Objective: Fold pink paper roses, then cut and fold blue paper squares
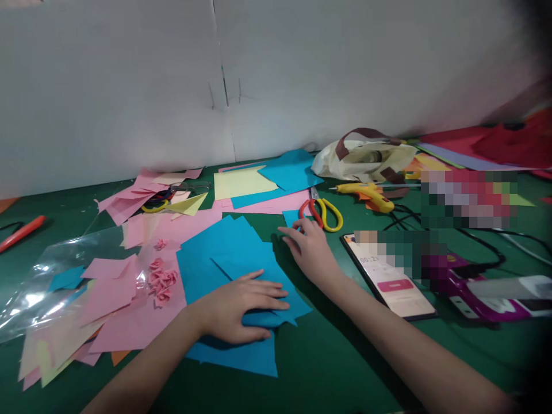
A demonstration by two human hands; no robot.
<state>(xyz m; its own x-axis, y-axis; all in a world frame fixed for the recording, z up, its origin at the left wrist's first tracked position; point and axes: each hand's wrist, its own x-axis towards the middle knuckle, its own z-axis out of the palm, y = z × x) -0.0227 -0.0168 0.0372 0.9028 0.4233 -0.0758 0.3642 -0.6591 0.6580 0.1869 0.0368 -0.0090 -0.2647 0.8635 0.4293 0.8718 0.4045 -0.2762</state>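
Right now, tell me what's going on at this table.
Someone's left hand is spread over a stack of blue paper. The right hand is beside the stack, close to the scissors; whether it touches them is hard to tell. Small pink flowers lie on pink paper left of the stack. A lit phone lies right of the right hand, with a glue gun farther back.

The paper sheets [219,247] are blue, the roses [162,280] pink, the scissors [322,211] red and yellow, the tabletop [310,368] green.

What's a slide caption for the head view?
Left hand on stacked blue paper, right hand near red-and-yellow scissors.
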